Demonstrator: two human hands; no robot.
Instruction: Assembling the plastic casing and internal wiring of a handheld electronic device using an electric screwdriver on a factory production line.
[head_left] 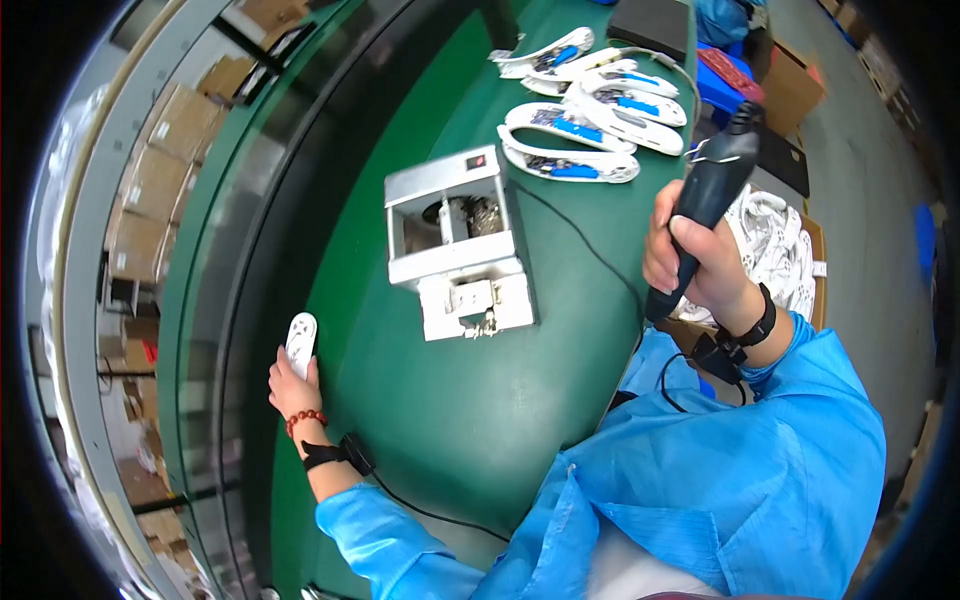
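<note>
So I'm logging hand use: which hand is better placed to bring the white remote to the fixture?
Left. The left hand already touches the white remote; the right hand grips the dark power tool.

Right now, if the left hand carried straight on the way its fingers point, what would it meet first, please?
The left hand already holds a small white remote at the edge of the green bench. Beyond the remote, its line runs along the dark strip beside the bench, which looks free, though depth is hard to judge.

Counted: one white remote (301, 341), five opened white housings (568, 165), one electric screwdriver (708, 190), one metal fixture box (458, 240)
</note>
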